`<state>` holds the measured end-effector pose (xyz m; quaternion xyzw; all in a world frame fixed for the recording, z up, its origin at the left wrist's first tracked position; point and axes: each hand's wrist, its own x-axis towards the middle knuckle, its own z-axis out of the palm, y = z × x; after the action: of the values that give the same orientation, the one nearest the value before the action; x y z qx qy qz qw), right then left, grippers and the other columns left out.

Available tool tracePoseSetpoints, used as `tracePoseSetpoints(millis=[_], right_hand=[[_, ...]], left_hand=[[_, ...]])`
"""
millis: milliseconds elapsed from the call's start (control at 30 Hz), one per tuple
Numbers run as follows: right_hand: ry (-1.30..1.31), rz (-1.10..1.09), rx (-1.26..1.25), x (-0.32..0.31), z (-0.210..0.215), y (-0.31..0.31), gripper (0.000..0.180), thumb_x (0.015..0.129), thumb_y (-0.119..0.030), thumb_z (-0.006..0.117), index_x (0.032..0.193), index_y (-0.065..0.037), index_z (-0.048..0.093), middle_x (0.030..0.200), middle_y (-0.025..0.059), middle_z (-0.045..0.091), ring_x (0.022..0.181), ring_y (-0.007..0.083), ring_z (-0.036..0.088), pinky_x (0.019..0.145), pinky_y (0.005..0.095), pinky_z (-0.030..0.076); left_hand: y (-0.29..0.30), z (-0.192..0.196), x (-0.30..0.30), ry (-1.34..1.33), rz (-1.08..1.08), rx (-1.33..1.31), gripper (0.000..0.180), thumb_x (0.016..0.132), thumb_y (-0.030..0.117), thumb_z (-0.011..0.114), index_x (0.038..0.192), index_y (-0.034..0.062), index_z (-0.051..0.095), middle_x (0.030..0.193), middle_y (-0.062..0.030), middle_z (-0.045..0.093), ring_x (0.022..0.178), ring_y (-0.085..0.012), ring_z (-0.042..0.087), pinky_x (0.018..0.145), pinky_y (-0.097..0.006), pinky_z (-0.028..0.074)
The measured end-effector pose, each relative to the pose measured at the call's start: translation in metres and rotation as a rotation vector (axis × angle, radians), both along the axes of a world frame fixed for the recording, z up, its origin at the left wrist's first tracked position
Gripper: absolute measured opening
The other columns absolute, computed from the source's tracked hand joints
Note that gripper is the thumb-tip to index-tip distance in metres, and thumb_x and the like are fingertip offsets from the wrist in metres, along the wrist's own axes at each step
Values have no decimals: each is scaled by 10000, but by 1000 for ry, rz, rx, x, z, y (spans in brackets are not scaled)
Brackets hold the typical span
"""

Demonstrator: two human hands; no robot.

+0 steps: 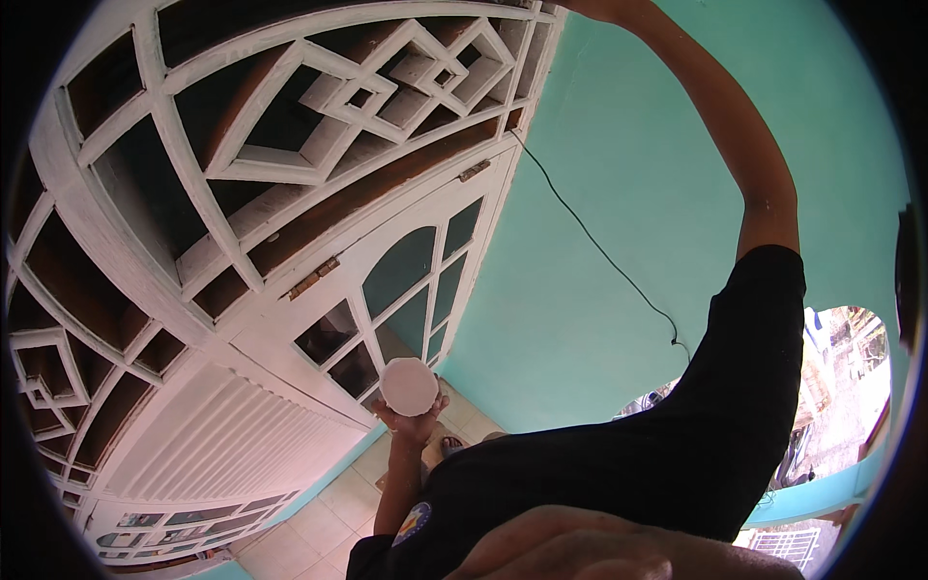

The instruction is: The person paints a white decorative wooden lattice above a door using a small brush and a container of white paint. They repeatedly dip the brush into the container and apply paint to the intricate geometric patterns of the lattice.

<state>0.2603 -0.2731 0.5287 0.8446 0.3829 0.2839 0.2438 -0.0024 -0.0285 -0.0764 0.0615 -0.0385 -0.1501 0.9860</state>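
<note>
My left hand (416, 422) is wrapped round a round white tub (409, 386), held low in front of the door. Its pale top faces up, and I cannot make out whether that is a lid or a filling. High overhead, my right arm reaches up to the top rim of the picture. Only part of my right hand (597, 8) shows there, near the upper end of the white wooden lattice (266, 174). The fingers are cut off, so what they hold or touch is hidden.
Below the lattice is a white door with glass panes and a hinge (314, 277). A turquoise wall (590, 358) carries a dark cable (674, 340). Tiles (324, 507) cover the floor, where a sandalled foot (451, 445) shows. An opening (851, 358) lies at right.
</note>
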Motion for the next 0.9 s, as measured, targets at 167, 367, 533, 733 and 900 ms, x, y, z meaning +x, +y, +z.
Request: tracePoseSetpoints(millis=[167,367,533,733,900], right_hand=[[229,250,421,-10,-7,12,232,794,-95,674,731,19,482,580,169,471,528,238,414,552,371,415],[8,63,267,25,-8,-4,271,770,-117,694,716,20,466,574,184,408,552,237,319,537,382,393],[42,243,487,12,-14,21,304,699,-133,718,643,25,464,585,201,471,523,261,360,531,399,407],[48,46,319,1,4,13,205,741,-59,705,741,21,516,624,168,505,572,203,375,567,370,414],[153,129,326,33,-11,9,192,760,-49,723,793,40,556,655,188,544,604,202,458,611,366,453]], left_hand=[[2,-2,1,28,65,-56,806,771,767,419,1245,136,584,1033,-170,646,799,-289,580,668,-377,421],[-3,-11,0,76,57,19,811,768,756,409,1268,139,573,1039,-172,645,770,-280,569,658,-380,412],[-4,5,-11,135,64,-34,771,769,720,419,1237,130,585,1035,-177,644,758,-279,560,648,-374,405],[2,11,-13,145,85,-49,744,781,695,387,1216,128,595,988,-169,645,752,-279,555,639,-370,397],[6,4,-8,129,93,-2,733,771,687,393,1215,140,598,959,-163,636,773,-292,569,628,-384,400]])
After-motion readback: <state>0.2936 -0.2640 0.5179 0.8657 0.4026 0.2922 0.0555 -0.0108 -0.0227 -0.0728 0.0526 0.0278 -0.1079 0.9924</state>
